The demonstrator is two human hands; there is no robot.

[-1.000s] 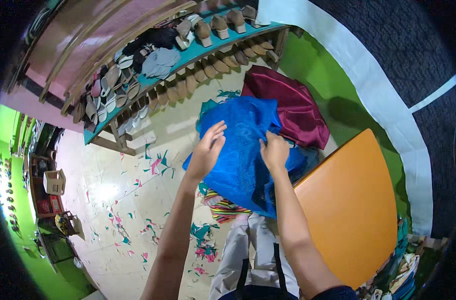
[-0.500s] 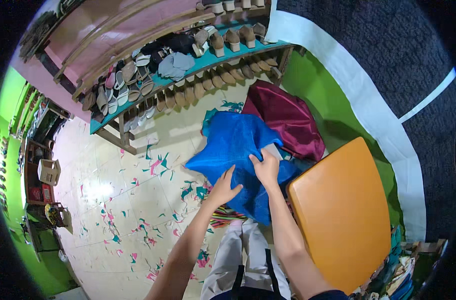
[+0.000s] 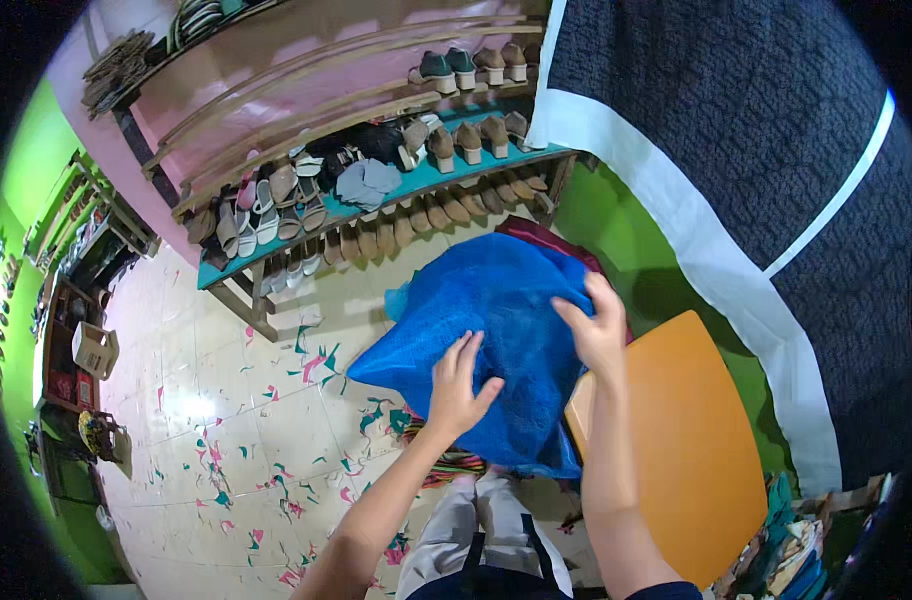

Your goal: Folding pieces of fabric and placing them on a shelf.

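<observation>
A large sheet of shiny blue fabric (image 3: 496,270), partly see-through in its middle, lies bunched in front of me. My left hand (image 3: 460,392) rests on its near left part, fingers stretched and thumb apart. At the fabric's right edge is my right hand (image 3: 600,328), its thumb and fingers spread and slightly blurred. I see nothing held between them. Dark red satin cloth (image 3: 546,234) shows behind the blue fabric, mostly covered by it. A striped cloth (image 3: 460,466) peeks out beneath, near my feet.
An orange board (image 3: 676,440) stands close on my right. Ahead, a teal-topped wooden rack (image 3: 436,180) carries shoes, sandals and a grey cloth (image 3: 368,184). Fabric scraps (image 3: 216,455) litter the tiled floor on the left. A cardboard box (image 3: 95,349) sits on far-left shelving.
The blue fabric has spread wider and now covers most of the dark red cloth. My right hand has moved right to its edge; the white piece beside that hand is out of sight.
</observation>
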